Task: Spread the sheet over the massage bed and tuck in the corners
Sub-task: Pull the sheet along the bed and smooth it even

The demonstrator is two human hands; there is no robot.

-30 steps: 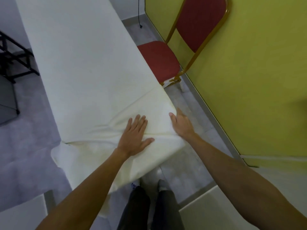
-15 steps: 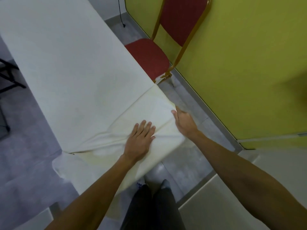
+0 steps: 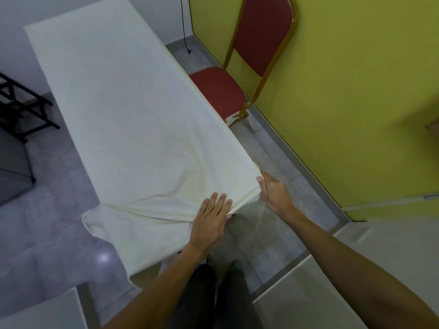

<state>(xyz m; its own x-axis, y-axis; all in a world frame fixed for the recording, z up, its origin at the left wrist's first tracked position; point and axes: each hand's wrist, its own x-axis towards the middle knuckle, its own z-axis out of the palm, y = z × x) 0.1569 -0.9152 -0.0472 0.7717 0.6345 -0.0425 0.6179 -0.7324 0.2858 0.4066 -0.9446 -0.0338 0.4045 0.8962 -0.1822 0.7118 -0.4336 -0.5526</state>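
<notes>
Left hand [image 3: 211,219]: flat, fingers straight, pressing the sheet [image 3: 123,110] down by the near-right corner, likely pinning it so it can't slide. Right hand [image 3: 275,193]: against that corner's right side, thumb on the fold, fingers hidden under it; grip or push, can't tell. Probably tucking. Sheet hides the whole bed, smooth far, creased near. Near-left overhang hangs loose, untucked.

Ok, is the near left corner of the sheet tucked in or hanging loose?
Hanging loose: that corner of the sheet droops toward the floor in folds, not tucked under.
</notes>
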